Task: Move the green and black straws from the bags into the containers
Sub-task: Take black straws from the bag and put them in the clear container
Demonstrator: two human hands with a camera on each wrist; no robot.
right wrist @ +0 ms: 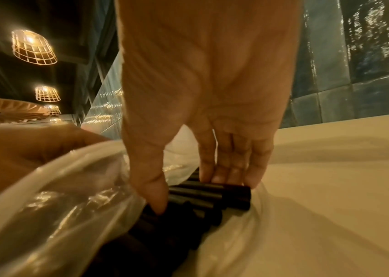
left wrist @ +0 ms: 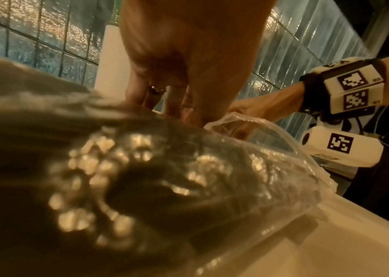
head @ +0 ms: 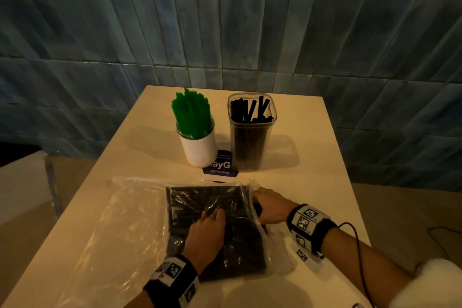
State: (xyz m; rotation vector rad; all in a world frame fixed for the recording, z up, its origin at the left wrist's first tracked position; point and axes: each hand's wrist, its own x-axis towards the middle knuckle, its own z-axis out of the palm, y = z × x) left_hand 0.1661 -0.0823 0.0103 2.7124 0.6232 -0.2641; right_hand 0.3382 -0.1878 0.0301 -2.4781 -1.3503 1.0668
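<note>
Pinching black straws (right wrist: 212,195) at the bag (head: 240,252) mouth, right hand (head: 271,207) risks scattering them if plastic snags; left hand (head: 207,229) rests atop, grip unclear.

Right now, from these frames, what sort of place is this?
Probably a café or bar: glazed blue wall tiles, wire-cage pendant lamps, and a pale table holding a white jar of green straws and a clear tub of black straws.

Shows black on the bagged straws (right wrist: 212,193) between the right fingers (right wrist: 231,165) and thumb, glossy clear on the bag (head: 130,220) under the left fingers (head: 215,215), green on the upright straws (head: 191,112) beyond them in a white jar (head: 200,150), purple on the card (head: 221,170), black-and-white squares on the wristbands (head: 307,220).
</note>
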